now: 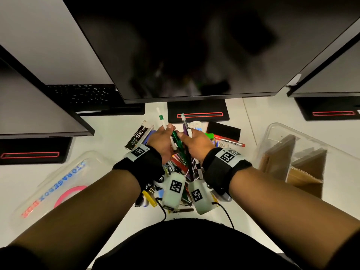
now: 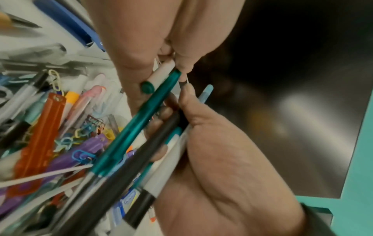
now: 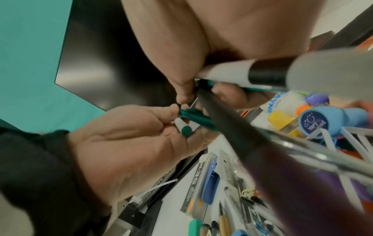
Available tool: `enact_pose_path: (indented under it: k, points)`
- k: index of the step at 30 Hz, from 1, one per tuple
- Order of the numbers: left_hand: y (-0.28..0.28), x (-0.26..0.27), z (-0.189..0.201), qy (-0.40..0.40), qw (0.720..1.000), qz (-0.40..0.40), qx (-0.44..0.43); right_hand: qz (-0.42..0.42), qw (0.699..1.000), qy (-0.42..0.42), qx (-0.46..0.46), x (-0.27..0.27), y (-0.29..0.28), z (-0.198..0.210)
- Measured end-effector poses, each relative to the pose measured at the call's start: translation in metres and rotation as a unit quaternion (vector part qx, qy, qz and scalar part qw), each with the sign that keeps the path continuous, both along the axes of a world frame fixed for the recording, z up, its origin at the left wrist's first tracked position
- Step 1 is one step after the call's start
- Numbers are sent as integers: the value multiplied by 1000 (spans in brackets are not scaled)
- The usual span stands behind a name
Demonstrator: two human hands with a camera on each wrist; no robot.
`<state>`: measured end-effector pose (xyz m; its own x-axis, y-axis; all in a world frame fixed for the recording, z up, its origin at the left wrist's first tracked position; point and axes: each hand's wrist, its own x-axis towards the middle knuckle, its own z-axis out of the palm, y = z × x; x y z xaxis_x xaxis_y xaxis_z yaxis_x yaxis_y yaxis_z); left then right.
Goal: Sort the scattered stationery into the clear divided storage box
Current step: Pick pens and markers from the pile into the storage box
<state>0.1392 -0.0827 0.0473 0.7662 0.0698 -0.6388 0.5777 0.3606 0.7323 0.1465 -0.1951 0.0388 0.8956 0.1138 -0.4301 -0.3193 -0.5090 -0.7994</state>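
My left hand [image 1: 160, 140] [image 2: 141, 47] [image 3: 131, 135] pinches a white pen with a green band [image 1: 161, 117] [image 2: 161, 71] [image 3: 180, 126] and the top of a translucent green pen [image 1: 178, 142] [image 2: 137, 124] [image 3: 197, 119]. Right beside it, my right hand [image 1: 196, 142] [image 2: 222, 159] [image 3: 201, 39] grips a bundle of several pens [image 1: 185, 123] [image 2: 141, 151] [image 3: 232, 127], with its thumb tip close to the green pen's end. Both hands hover over the stationery pile [image 1: 175, 166]. The clear divided storage box [image 1: 276, 137] stands at the right, with cardboard dividers inside.
The box lid [image 1: 54, 184], printed STORAGE BOX, lies at the left with a pink ring on it. A staples box [image 1: 137, 137], a black eraser [image 1: 223, 130] and a red marker [image 1: 228, 141] border the pile. A monitor [image 1: 175, 45] and its base [image 1: 197, 114] stand behind.
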Motion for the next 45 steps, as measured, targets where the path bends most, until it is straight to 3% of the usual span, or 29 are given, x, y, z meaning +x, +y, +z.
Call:
enact_pose_path:
  k: [4, 8, 16, 23, 25, 26, 27, 29, 30, 32, 36, 40, 43, 45]
  points:
    - [1, 6, 0, 21, 998, 30, -48, 57, 998, 6, -5, -1, 0, 0]
    - [3, 5, -2, 19, 999, 11, -48, 75, 996, 26, -34, 0, -4, 5]
    - [-3, -7, 0, 34, 991, -114, -53, -101, 994, -4, 48, 13, -3, 3]
    - [-4, -16, 4, 37, 973, -223, -40, -136, 989, 30, 48, 13, -6, -2]
    - [8, -14, -1, 24, 961, -273, 37, -151, 987, 24, 38, 15, -14, 0]
    - [17, -12, -5, -11, 931, -334, 145, -162, 986, 18, 31, 15, -18, 0]
    - [28, -9, -11, -56, 867, -408, 280, -174, 984, 9, 29, 16, -23, 2]
    - [49, -6, -20, -101, 695, -529, 477, -187, 982, -3, 3, 16, -37, -1]
    - [58, -7, -24, -107, 631, -566, 520, -189, 982, -5, -7, 15, -43, -3]
    - [68, -10, -28, -147, 541, -623, 545, -196, 980, 15, 9, 13, -53, -6]
    - [61, -18, -30, -215, 455, -684, 528, -175, 982, 53, 41, 5, -59, -7]
    - [52, -29, -44, -247, 369, -711, 545, -168, 985, 50, 13, 2, -61, -6]
    - [52, -30, -48, -236, 373, -708, 551, -181, 982, 55, 12, 5, -64, -5]
    - [54, -30, -49, -235, 402, -694, 549, -205, 978, 45, 10, 9, -70, -2]
